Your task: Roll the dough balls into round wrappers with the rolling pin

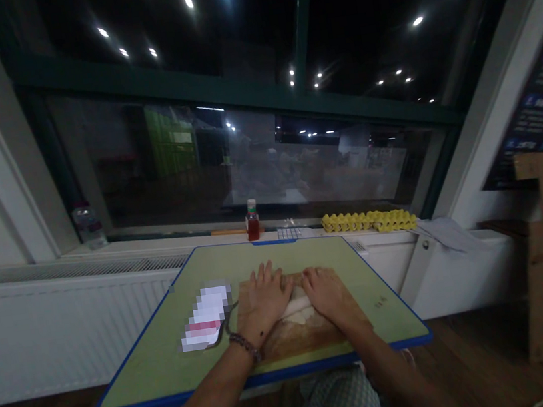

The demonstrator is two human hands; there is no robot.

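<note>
A pale rolling pin (pixel 295 306) lies across a piece of flat, whitish dough (pixel 298 318) on a wooden board (pixel 299 345). My left hand (pixel 268 293) presses over the pin's left end, its fingers stretched forward and spread. Over the other end, my right hand (pixel 321 289) is curled with its fingers close together. Both palms hide the pin's ends, and part of the dough is covered too. A beaded bracelet (pixel 245 346) circles my left wrist.
The board rests on a green, blue-edged table (pixel 147 364). To its left lies a phone (pixel 206 317) with a blurred screen and a cord. Along the windowsill stand a dark red bottle (pixel 253 225), a yellow egg tray (pixel 369 221) and a clear bottle (pixel 89 226).
</note>
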